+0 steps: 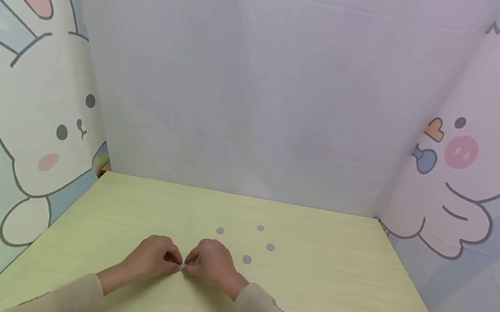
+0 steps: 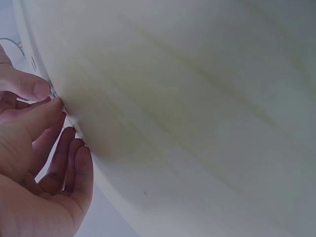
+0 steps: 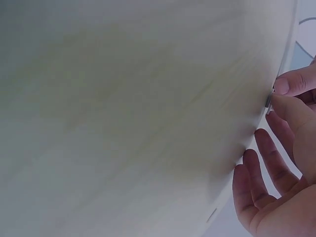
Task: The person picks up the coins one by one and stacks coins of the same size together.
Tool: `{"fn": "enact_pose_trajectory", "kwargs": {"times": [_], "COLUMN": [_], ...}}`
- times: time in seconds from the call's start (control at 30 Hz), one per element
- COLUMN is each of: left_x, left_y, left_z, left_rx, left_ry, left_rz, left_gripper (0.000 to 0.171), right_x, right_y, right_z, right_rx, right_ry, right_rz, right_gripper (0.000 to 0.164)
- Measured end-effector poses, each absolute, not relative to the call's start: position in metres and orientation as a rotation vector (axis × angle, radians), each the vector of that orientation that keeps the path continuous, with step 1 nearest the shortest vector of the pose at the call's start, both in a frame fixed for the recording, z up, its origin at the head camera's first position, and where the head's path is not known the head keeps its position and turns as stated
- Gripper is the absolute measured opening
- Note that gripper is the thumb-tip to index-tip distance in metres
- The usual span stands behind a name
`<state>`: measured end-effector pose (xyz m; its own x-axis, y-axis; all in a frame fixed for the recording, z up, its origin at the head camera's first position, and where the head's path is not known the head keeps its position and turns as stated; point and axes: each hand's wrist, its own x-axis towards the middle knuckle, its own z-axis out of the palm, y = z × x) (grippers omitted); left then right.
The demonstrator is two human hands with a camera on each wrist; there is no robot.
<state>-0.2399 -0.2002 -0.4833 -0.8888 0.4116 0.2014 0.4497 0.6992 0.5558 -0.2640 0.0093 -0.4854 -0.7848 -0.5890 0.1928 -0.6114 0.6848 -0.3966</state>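
Just left of the middle of the table, my left hand (image 1: 154, 256) and right hand (image 1: 213, 263) meet fingertip to fingertip. Between them is a small grey disc (image 1: 181, 267), mostly covered by the fingers. Thumb and index finger of each hand pinch it from either side. In the right wrist view a thin grey edge of the disc (image 3: 268, 100) shows at the fingertips, low over the table surface. Several similar flat grey discs lie beyond and to the right of my right hand, among them a near disc (image 1: 246, 259) and a far disc (image 1: 260, 228).
The pale wooden table (image 1: 330, 299) reaches back to a plain light curtain (image 1: 261, 87). Cloth panels with a cartoon rabbit (image 1: 31, 143) and a cartoon chick (image 1: 491, 118) stand along its left and right sides. Another grey disc (image 1: 220, 230) lies just beyond my right hand.
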Motion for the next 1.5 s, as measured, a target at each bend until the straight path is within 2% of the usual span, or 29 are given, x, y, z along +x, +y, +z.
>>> {"fn": "enact_pose_trajectory", "kwargs": {"times": [1.5], "left_x": [-0.2383], "left_y": [-0.2008], "left_z": [-0.4807], "left_rx": [-0.73], "left_ry": [-2.841], "left_rz": [-0.961], "left_gripper": [0.01], "right_x": [-0.2654], "right_y": [0.0121], "right_z": [-0.491], "right_rx": [0.874], "right_ry": [-2.9], "right_rz": [0.863], "right_gripper": [0.005]}}
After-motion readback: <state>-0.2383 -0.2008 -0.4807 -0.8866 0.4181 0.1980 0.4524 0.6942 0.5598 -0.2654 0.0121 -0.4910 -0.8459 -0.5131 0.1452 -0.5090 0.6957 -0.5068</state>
